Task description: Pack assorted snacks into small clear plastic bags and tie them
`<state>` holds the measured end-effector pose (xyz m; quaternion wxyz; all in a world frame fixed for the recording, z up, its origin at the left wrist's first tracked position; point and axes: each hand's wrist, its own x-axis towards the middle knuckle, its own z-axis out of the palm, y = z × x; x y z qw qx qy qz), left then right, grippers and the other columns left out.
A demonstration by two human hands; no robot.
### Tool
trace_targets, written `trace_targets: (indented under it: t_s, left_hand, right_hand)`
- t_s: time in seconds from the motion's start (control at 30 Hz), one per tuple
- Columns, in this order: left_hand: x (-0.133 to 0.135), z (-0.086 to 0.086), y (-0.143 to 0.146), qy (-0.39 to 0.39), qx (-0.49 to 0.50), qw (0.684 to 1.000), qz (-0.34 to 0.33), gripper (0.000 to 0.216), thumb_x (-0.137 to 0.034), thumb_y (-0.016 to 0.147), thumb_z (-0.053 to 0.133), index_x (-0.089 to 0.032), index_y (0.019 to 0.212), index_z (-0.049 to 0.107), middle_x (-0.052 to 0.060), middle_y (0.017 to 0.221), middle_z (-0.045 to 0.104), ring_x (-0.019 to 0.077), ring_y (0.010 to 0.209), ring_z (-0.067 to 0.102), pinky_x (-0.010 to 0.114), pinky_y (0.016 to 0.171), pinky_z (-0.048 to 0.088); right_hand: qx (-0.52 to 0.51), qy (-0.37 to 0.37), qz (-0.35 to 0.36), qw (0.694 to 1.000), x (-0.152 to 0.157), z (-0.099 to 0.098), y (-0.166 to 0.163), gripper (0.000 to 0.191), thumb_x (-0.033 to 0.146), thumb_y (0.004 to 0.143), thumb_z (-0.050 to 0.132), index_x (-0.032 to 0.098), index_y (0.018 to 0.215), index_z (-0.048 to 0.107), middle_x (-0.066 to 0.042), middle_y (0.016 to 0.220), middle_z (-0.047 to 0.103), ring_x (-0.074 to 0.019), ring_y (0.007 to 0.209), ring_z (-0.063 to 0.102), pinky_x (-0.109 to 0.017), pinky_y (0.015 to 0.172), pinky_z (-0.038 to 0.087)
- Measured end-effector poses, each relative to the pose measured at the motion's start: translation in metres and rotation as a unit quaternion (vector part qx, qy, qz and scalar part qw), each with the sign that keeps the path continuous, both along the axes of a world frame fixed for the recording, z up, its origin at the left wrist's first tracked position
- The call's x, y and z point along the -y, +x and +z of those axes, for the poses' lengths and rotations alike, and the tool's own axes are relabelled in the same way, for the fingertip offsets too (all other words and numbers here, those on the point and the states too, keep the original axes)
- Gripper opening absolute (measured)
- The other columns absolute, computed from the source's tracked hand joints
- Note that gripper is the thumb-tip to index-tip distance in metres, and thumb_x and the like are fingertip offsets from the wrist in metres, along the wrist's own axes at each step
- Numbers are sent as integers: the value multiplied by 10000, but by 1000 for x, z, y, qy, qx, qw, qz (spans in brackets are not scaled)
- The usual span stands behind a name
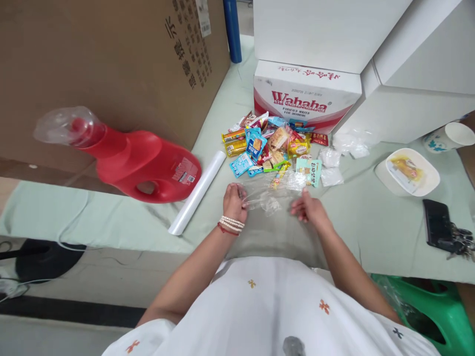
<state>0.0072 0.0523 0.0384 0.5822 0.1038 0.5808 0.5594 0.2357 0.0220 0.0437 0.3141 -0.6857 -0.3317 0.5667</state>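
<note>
Plastic film (261,193) stretches before heaped wrapped snacks (269,143) on the worktop (359,217), its left end pinched in the left hand (234,203), the right hand (311,207) half-curled at the other, grip unclear.

Pale green cloth-covered table (363,227) spanned the view | pale grey floor (122,272) showed at lower left, beneath a black round base (52,262) | green plastic stool (451,316) stood at lower right | light fell evenly
</note>
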Motion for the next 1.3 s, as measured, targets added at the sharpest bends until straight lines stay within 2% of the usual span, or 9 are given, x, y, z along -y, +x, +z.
trace_targets:
  t_s: [0.17,0.4,0.6,0.7,0.77,0.83,0.93,1.1,1.3]
  left_hand:
    - [15,3,18,5,72,997,-8,373,-541,915,628,-231,844,432,-96,622,425,35,398,271,161,375,160]
    - [-11,13,-34,-83,-71,986,-124,250,-370,976,504,-210,785,482,-69,590,404,58,398,242,184,389,133]
    - [-11,26,-67,-34,-273,961,-36,96,-236,866,617,-211,910,536,-12,805,519,128,670,495,230,561,386]
    - [26,33,-41,172,-553,814,-43,185,-254,864,640,-212,1034,581,73,1057,612,245,1080,569,416,965,457]
    - [51,28,-17,302,-606,700,-229,97,-254,920,582,-224,994,637,89,1029,673,284,1146,589,506,1082,375]
    - [64,15,1,332,-617,610,-370,189,-248,946,562,-231,1095,676,111,1162,708,297,1245,579,550,1149,306]
    - [65,-12,3,279,-632,560,-458,370,-310,950,587,-233,1308,642,159,1473,578,333,1419,465,626,1207,201]
    - [64,-34,-25,277,-620,520,-518,622,-493,948,591,-294,1525,466,143,1681,299,328,1545,293,646,1246,50]
    - [69,-30,-25,275,-620,499,-540,833,-648,847,663,-308,1564,411,152,1706,218,372,1551,266,679,1237,-22]
  right_hand:
    - [-171,10,-73,982,4,-11,-48,531,562,570,885,173,851,659,49,639,576,-45,455,317,-197,398,209]
    - [-267,54,-145,951,0,9,-8,467,384,561,935,209,816,586,27,829,645,-119,759,618,-249,669,552]
    - [-164,35,-113,979,23,10,11,485,489,631,880,219,852,542,67,627,540,-79,475,455,-189,390,324]
    - [-113,45,-91,988,43,7,2,435,541,722,812,227,878,554,47,651,557,-110,502,487,-227,422,381]
    - [-83,44,-71,993,58,6,4,418,579,771,765,239,896,556,37,667,564,-131,522,504,-252,445,405]
    - [-38,43,-49,997,71,6,22,423,617,790,729,248,907,559,26,680,575,-151,535,516,-273,462,415]
    - [93,32,43,994,78,11,76,399,642,825,649,249,867,593,7,642,580,-179,539,517,-309,504,431]
    - [417,147,240,864,16,44,128,326,524,876,560,231,878,704,-80,784,683,-240,683,593,-382,640,470]
    - [499,449,356,650,-146,58,3,370,202,996,448,206,1311,644,-137,1374,600,-332,1353,435,-577,1132,322]
